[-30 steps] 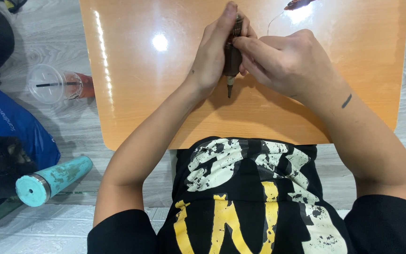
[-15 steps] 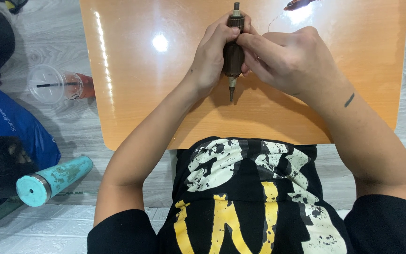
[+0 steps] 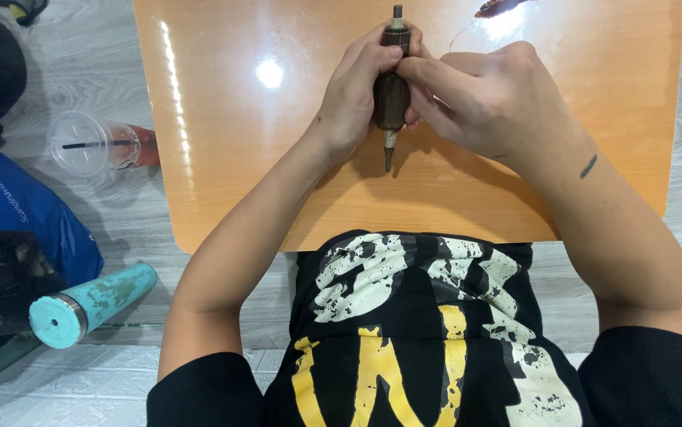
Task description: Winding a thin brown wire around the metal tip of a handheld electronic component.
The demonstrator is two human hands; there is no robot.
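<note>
Two hands meet over the middle of our orange table point(image 3: 222, 158), and between them we hold a dark, cylindrical motor armature point(image 3: 392, 95) with a thin metal shaft sticking out at each end. It stands roughly in line with our body, one shaft end pointing away from us near the table's far edge and the other pointing back toward our chest, just above the tabletop.

Our left hand point(image 3: 353, 99) wraps the armature from the left, fingers curled round its upper part and thumb pressed against its side, so this hand is clenched on it. Our right hand point(image 3: 491, 103) comes in from the right, its fingertips pinching the same body near the top, touching the left hand's fingers. Whether the lower shaft tip touches the table we cannot tell; its shadow lies close beneath it.

At the far right edge of the table lies a small dark reddish object point(image 3: 499, 8), partly cut off, with a fine wire curving from it toward our hands.

On the grey floor to our left, well apart from the table's work, a clear plastic cup point(image 3: 96, 144) with a lid and black straw lies on its side. Nearer to us a teal flask point(image 3: 92, 306) also lies on its side, beside a blue bag point(image 3: 17, 217).
</note>
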